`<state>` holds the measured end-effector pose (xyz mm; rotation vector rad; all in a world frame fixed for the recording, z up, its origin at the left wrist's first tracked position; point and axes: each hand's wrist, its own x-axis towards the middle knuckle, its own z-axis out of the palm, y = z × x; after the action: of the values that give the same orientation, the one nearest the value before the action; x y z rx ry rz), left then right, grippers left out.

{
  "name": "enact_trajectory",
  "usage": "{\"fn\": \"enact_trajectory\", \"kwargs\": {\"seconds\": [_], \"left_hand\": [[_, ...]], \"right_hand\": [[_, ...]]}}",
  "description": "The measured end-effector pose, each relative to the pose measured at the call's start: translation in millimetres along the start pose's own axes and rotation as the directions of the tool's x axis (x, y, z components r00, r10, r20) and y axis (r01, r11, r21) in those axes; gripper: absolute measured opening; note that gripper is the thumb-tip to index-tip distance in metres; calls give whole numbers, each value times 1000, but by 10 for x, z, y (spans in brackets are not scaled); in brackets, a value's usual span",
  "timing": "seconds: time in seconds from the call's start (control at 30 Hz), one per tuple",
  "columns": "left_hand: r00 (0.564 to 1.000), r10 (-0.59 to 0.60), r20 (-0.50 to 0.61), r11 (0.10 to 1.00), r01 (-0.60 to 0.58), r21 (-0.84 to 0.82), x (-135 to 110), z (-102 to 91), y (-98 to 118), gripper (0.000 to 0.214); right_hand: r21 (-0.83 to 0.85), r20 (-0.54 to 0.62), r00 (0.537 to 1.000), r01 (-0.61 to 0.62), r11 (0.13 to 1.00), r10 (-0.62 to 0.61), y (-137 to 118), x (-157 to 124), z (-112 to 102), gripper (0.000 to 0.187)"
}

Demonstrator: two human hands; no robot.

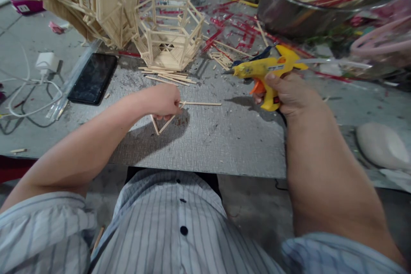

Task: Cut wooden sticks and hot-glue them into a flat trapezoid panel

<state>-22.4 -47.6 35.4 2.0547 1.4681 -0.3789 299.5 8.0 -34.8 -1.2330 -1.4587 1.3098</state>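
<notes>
My left hand [162, 100] is closed around a small frame of thin wooden sticks [167, 123]; one stick [202, 103] juts out to the right from my fingers. The frame rests on the grey textured mat [208, 141]. My right hand [290, 94] grips a yellow glue gun [266, 68] by its handle, held above the mat with the nozzle pointing left, a short way right of the stick's tip. A loose bundle of sticks [170, 77] lies just beyond my left hand.
A hexagonal stick structure [168, 34] and a taller stick model [93, 0] stand at the back. A black phone [93, 78] and a white charger with cable [45, 63] lie on the left. A steel bowl [321, 0] of red sticks sits back right.
</notes>
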Motion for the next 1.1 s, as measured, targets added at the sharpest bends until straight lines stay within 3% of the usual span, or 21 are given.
{"fn": "enact_trajectory", "kwargs": {"seconds": [0.23, 0.57, 1.1], "left_hand": [[999, 42, -2, 995, -42, 87, 55, 3, -16, 29], [987, 161, -27, 986, -162, -39, 56, -2, -73, 26], [981, 172, -93, 985, -174, -10, 34, -35, -47, 24]], "right_hand": [[52, -84, 996, -15, 999, 19, -134, -91, 166, 64], [4, 147, 989, -13, 1000, 13, -268, -180, 455, 32], [-145, 230, 973, 39, 989, -5, -384, -284, 562, 61]]}}
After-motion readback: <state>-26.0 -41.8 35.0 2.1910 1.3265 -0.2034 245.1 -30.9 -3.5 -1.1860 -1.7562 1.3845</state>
